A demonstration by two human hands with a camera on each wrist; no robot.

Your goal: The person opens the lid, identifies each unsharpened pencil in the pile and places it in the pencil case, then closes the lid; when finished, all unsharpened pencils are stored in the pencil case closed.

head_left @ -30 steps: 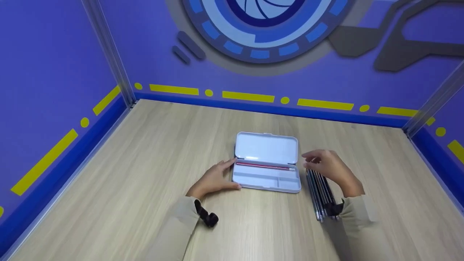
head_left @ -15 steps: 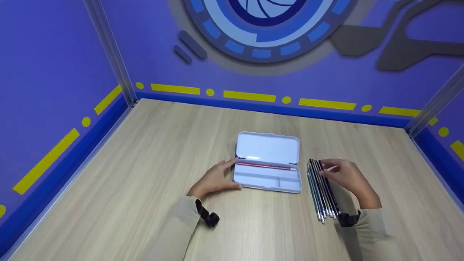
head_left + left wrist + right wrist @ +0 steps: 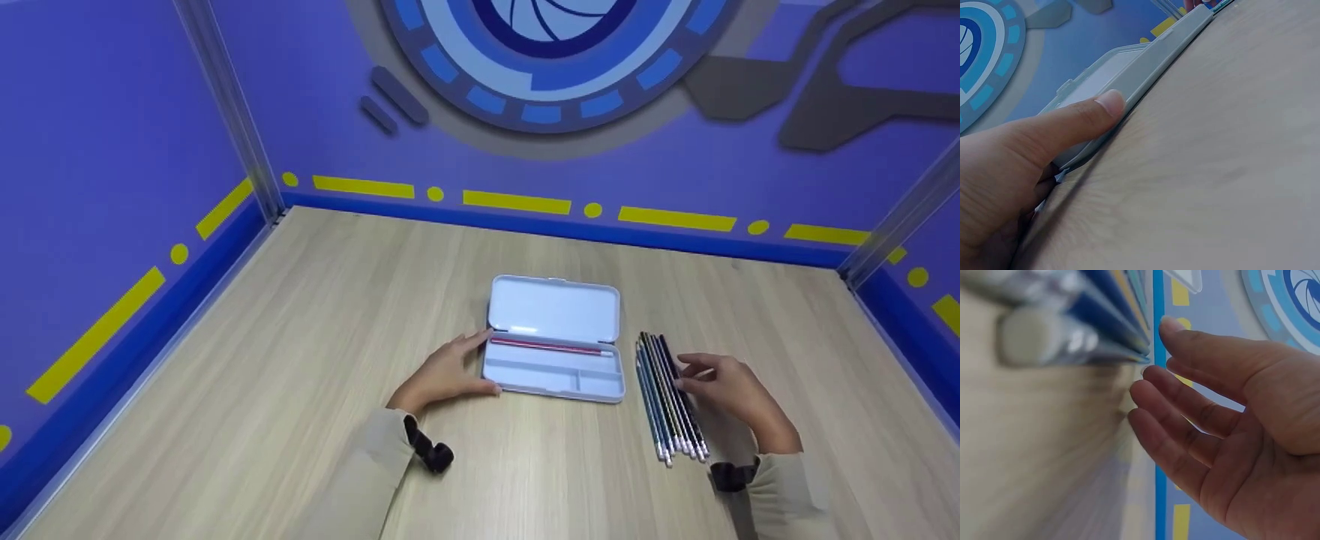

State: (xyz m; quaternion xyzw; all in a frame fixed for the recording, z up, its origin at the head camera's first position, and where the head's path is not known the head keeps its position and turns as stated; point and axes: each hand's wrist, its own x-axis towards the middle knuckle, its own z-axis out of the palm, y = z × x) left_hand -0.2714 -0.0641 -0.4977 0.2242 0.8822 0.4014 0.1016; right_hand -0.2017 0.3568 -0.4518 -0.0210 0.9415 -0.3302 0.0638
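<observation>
A white pencil case (image 3: 529, 373) lies with its lid raised in the middle of the head view. One red pencil (image 3: 551, 347) with a white end rests in its long rear compartment. My left hand (image 3: 442, 371) holds the case's left end, thumb on the front side in the left wrist view and a finger near the hinge corner. To the right of the case lies a row of several dark and teal pencils (image 3: 667, 397), eraser ends toward me. Beside their right edge is my right hand (image 3: 731, 386), fingers loosely bent; the right wrist view shows nothing between thumb and fingers.
The wooden table (image 3: 337, 300) is bounded by blue panels (image 3: 105, 150) at the left, back and right. A black wrist camera (image 3: 435, 454) sits at the left cuff, another black camera (image 3: 731, 476) at the right cuff.
My right hand has moved from the far ends of the pencils to the right and toward me, uncovering the row. My left hand and the case have stayed put.
</observation>
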